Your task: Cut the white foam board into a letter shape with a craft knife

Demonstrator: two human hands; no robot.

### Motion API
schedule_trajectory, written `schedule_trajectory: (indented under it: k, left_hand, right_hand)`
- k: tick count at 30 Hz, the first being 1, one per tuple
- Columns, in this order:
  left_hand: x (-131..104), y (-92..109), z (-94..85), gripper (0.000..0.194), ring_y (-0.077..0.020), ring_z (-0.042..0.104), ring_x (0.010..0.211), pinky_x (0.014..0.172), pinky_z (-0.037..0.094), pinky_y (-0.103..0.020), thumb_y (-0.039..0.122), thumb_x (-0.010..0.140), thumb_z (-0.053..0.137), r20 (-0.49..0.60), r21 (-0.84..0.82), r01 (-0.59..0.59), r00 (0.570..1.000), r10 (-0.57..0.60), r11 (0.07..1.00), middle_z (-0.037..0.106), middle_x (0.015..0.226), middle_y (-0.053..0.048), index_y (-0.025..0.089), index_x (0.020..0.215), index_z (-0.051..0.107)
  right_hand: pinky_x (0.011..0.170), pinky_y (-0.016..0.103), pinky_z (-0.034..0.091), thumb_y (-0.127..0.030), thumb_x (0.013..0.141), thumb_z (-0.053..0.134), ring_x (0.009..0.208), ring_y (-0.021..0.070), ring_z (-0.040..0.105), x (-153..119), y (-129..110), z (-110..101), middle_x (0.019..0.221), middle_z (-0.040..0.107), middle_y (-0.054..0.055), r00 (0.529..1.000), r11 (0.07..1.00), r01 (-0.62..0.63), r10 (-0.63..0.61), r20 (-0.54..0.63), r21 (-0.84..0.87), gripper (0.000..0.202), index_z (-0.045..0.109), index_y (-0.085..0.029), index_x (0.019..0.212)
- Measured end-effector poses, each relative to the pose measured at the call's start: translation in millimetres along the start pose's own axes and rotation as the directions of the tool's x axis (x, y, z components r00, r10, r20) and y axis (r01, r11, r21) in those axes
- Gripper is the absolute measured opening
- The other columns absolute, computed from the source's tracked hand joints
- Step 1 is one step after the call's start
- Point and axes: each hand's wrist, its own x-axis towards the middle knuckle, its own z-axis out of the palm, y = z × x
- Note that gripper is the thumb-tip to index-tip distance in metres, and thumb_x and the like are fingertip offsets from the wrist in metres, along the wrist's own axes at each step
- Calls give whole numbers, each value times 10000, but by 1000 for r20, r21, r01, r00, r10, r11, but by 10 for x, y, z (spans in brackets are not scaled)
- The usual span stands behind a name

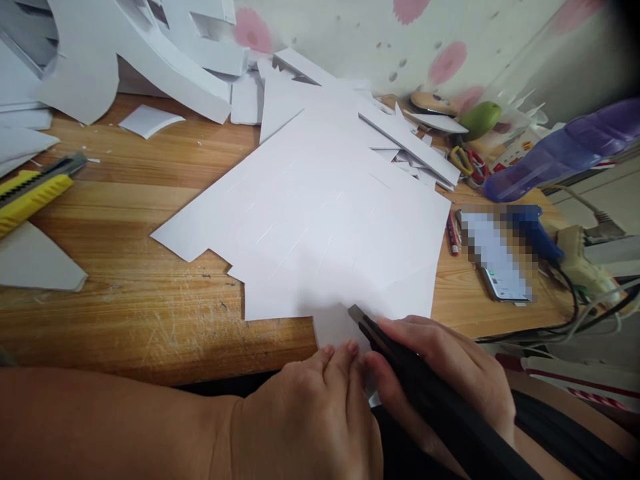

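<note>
My right hand is closed around a black utility knife, its blade tip pointing up and left over a small piece of white board. The fingers of my left hand are pressed together on that piece, just left of the blade; my left thumb is hidden. Beyond both hands lies a large white board sheet with angular cut edges and several short slanted lines on its surface. The small piece sits at the sheet's near edge, over the front edge of the wooden table.
At left lies a yellow utility knife. White board cutouts and scraps are piled behind. To the right are a phone, a red pen, scissors, a purple bottle, a blue glue gun and cables.
</note>
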Motion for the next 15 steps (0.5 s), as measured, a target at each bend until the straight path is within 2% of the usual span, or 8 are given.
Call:
schedule_trajectory:
  k: [4,9,11,15]
  left_hand:
    - [50,-52,-111,286,-279,729,878,732,621,-366,15,784,481,26,2,-36,999,36,999,748,975,-193,53,968,697]
    - [102,-83,-282,275,-298,712,991,797,624,-392,3,803,506,170,-103,-48,983,65,994,735,1046,-194,72,978,707]
    - [112,-86,-323,257,-307,706,1009,796,626,-394,16,814,521,180,-112,-41,982,60,993,724,1075,-207,69,980,711]
    - [120,-84,-324,243,-303,702,1022,800,626,-377,28,817,532,188,-77,-36,981,50,996,713,1102,-216,66,971,717]
  right_hand:
    - [545,291,589,-161,810,647,640,192,689,-46,-9,2,764,707,12,1000,1000,-10,10,1,-2,306,563,-256,1088]
    - [661,317,622,-129,795,638,748,217,720,-94,-3,-39,858,733,36,1000,1000,12,-12,10,0,376,572,-253,1143]
    - [692,333,628,-132,791,632,785,230,726,-102,13,-68,870,738,41,1000,1000,12,-12,29,-4,381,578,-258,1146]
    - [635,297,624,-120,785,618,726,209,729,-77,50,-128,834,741,43,995,998,63,-64,70,20,329,594,-241,1089]
